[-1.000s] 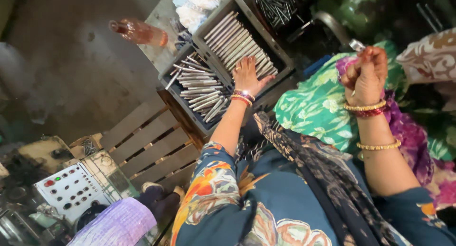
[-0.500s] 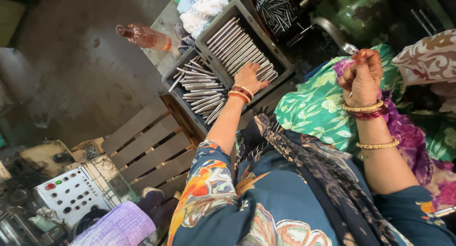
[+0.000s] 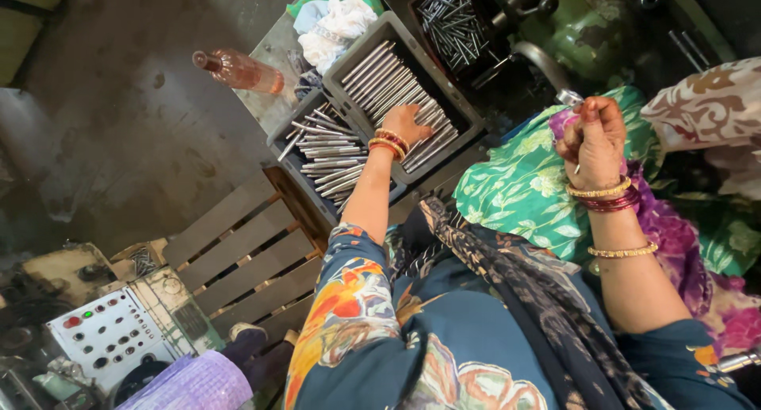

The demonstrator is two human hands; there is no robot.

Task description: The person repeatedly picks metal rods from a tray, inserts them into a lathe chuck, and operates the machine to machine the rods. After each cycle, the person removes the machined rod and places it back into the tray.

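Head view looks down on my left hand [image 3: 406, 125], which lies palm down on the bright steel rods [image 3: 388, 81] in the grey plastic crate [image 3: 469, 125]. My fingers are spread a little and bent over the rods near the crate's lower right corner; whether they grip one rod I cannot tell, because the hand covers them. These rods lie side by side, all in the same direction, and fill the crate from its upper left wall down to my hand.

Just beside this crate, touching its left wall, stands a second dark grey crate [image 3: 279, 137] with thinner steel rods [image 3: 325, 152] lying in a loose, crossed heap. Both crates sit on a grey work surface [image 3: 273, 53]. Near its upper left edge a pink plastic bottle [image 3: 242, 69] lies on its side, and white and green rags [image 3: 333, 22] are bunched at the far edge, behind the first crate.

My right hand [image 3: 594, 141] is raised well apart from the crates, above a green patterned cloth [image 3: 523, 188]. Its fingers are closed together into a loose fist, and something thin seems pinched there, but it is too small to name.

Below the crates is a wooden slatted pallet [image 3: 238, 259], and at the lower left a white control panel with coloured buttons [image 3: 107, 339].
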